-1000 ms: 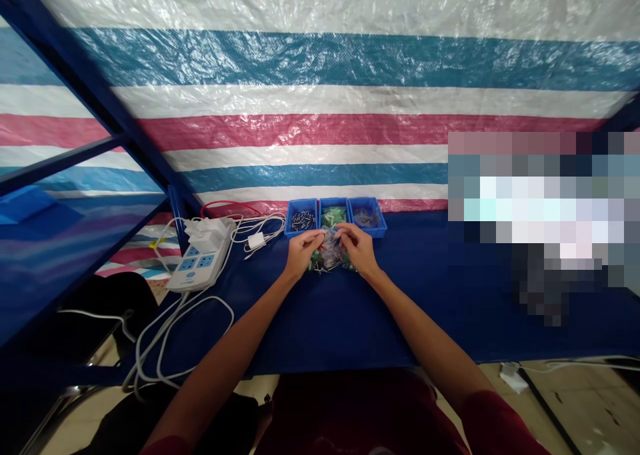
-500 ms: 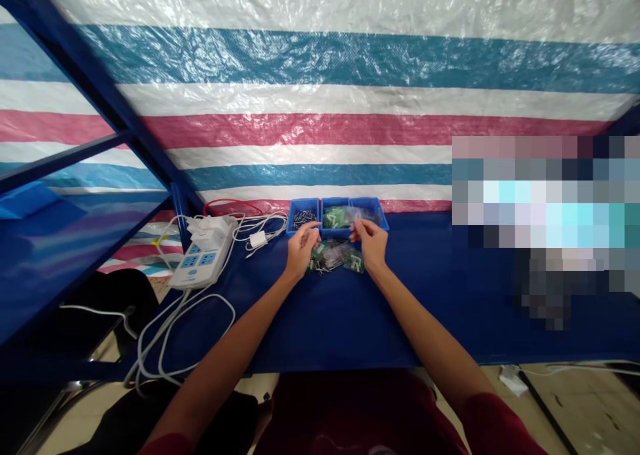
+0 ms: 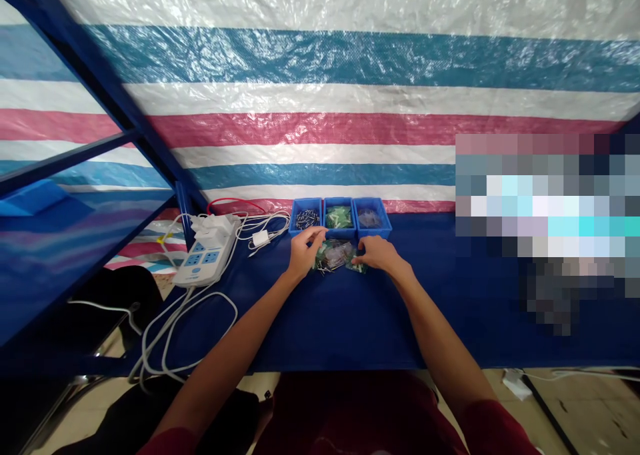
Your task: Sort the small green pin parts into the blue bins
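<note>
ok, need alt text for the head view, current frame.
A person's left hand and right hand are at a small mixed pile of green and clear pieces on a blue table. Behind it stand three blue bins of small parts; a white power strip sits left, striped sheeting beyond.
</note>
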`<state>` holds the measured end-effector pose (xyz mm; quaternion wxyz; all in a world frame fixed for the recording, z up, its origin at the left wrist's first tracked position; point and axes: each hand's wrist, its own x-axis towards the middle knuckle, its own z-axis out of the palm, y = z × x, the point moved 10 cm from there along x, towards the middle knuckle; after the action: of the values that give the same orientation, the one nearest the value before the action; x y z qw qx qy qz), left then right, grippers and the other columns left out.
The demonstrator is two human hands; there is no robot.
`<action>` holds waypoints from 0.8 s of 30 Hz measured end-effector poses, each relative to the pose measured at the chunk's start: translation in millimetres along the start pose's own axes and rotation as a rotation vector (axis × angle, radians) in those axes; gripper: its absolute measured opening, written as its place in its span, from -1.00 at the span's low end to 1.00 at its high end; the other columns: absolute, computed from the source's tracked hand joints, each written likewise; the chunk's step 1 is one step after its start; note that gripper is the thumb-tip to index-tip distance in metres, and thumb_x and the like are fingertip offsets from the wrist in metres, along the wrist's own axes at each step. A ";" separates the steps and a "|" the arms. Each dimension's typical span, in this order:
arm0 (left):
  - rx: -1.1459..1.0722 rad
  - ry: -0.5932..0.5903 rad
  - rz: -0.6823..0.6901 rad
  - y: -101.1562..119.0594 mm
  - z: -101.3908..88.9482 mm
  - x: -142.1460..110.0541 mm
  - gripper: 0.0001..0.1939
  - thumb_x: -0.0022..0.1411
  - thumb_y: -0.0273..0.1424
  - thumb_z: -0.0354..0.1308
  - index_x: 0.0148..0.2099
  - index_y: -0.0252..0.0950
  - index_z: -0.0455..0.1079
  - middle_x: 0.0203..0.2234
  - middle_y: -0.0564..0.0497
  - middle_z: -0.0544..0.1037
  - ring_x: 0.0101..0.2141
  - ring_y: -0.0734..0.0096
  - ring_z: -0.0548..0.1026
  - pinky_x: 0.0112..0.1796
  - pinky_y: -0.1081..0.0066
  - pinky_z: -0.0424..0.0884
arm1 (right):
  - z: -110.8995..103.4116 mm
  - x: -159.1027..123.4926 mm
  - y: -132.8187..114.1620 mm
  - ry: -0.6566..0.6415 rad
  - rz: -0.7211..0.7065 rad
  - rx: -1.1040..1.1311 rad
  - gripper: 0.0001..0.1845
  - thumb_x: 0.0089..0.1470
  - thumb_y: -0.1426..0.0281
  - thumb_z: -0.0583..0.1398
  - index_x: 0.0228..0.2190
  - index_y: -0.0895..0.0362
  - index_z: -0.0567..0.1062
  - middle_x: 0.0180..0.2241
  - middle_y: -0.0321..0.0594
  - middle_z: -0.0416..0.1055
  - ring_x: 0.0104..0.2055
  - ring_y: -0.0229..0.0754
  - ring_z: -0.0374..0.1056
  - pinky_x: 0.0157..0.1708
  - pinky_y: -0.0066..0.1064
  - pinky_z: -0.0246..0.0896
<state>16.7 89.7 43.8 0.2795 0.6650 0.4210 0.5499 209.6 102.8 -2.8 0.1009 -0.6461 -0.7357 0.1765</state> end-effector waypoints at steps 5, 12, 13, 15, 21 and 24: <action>0.072 -0.070 0.050 15.8 4.5 17.9 -0.73 0.25 -0.24 0.10 -0.21 -0.32 0.50 -0.45 0.01 0.55 -0.50 0.46 0.47 -0.38 0.47 0.41 | -2.0 1.3 -12.9 0.031 -0.118 -0.010 -0.81 -0.18 0.34 0.38 -0.51 0.12 0.50 -0.32 -0.13 0.50 -0.30 -0.12 0.39 -0.42 -0.44 0.09; 0.141 -0.198 0.053 15.0 18.5 6.3 -0.69 0.20 -0.20 0.15 -0.13 -0.31 0.51 -0.31 -0.05 0.61 -0.34 0.33 0.55 -0.32 0.43 0.45 | -34.7 -5.6 -31.1 0.335 -0.276 0.669 -0.77 -0.06 0.23 0.28 -0.52 0.12 0.44 -0.56 -0.32 0.41 -0.55 -0.27 0.28 -0.48 -0.44 0.16; 0.128 -0.231 0.043 11.7 21.7 2.6 -0.69 0.17 -0.20 0.18 -0.14 -0.31 0.51 -0.33 -0.05 0.62 -0.34 0.32 0.55 -0.32 0.42 0.46 | -32.3 -6.7 -33.0 0.335 -0.277 0.747 -0.76 -0.05 0.20 0.27 -0.51 0.13 0.44 -0.58 -0.32 0.40 -0.58 -0.26 0.28 -0.51 -0.43 0.17; 0.091 -0.235 0.020 4.0 21.5 -1.7 -0.70 0.13 -0.19 0.22 -0.22 -0.32 0.52 -0.37 -0.05 0.62 -0.37 0.32 0.55 -0.31 0.39 0.48 | -25.6 -9.1 -40.7 0.303 -0.307 0.844 -0.74 -0.03 0.18 0.25 -0.46 0.13 0.48 -0.57 -0.30 0.41 -0.59 -0.25 0.30 -0.52 -0.41 0.21; -0.051 -0.048 -0.081 -18.5 0.2 1.2 -0.70 0.05 -0.17 0.28 -0.36 -0.34 0.50 -0.45 -0.03 0.59 -0.48 0.39 0.52 -0.40 0.42 0.47 | -23.6 -15.2 -46.7 0.424 -0.329 0.783 -0.69 0.01 0.15 0.22 -0.34 0.14 0.53 -0.35 -0.19 0.49 -0.52 -0.26 0.28 -0.41 -0.39 0.24; -0.110 -0.074 -0.110 -18.8 3.2 1.4 -0.69 0.03 -0.18 0.30 -0.34 -0.35 0.50 -0.43 -0.03 0.59 -0.44 0.38 0.53 -0.34 0.41 0.49 | -13.9 -12.7 -51.1 0.357 -0.348 0.804 -0.69 0.06 0.16 0.16 -0.46 0.15 0.50 -0.51 -0.26 0.42 -0.52 -0.26 0.26 -0.44 -0.42 0.20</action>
<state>15.1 100.4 28.0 0.3609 0.6445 0.4152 0.5310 169.9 86.9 30.8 0.4959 -0.4435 -0.6774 0.3138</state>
